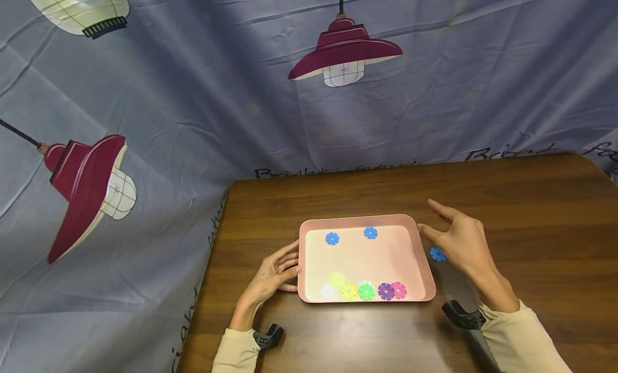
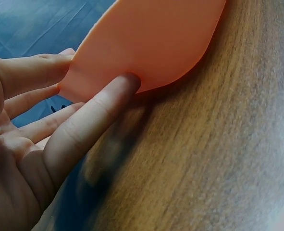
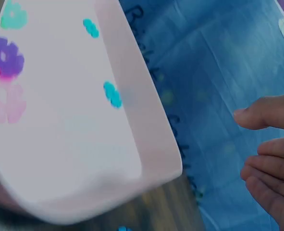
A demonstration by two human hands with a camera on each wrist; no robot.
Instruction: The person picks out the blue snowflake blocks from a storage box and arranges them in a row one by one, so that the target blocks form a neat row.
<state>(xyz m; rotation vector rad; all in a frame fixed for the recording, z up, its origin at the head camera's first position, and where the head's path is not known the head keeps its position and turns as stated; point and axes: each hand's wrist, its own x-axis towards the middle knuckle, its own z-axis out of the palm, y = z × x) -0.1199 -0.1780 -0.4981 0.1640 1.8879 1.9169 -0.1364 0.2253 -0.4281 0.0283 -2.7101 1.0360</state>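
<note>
Pink tray [image 1: 369,263] — between both hands [image 1: 272,271] [image 1: 462,241]

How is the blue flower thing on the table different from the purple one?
The blue piece lies on the brown table, but the purple piece lies inside the pink tray. The purple piece is right beside a pink piece; the blue piece has no other piece close by. Both are round with notched edges.
</note>
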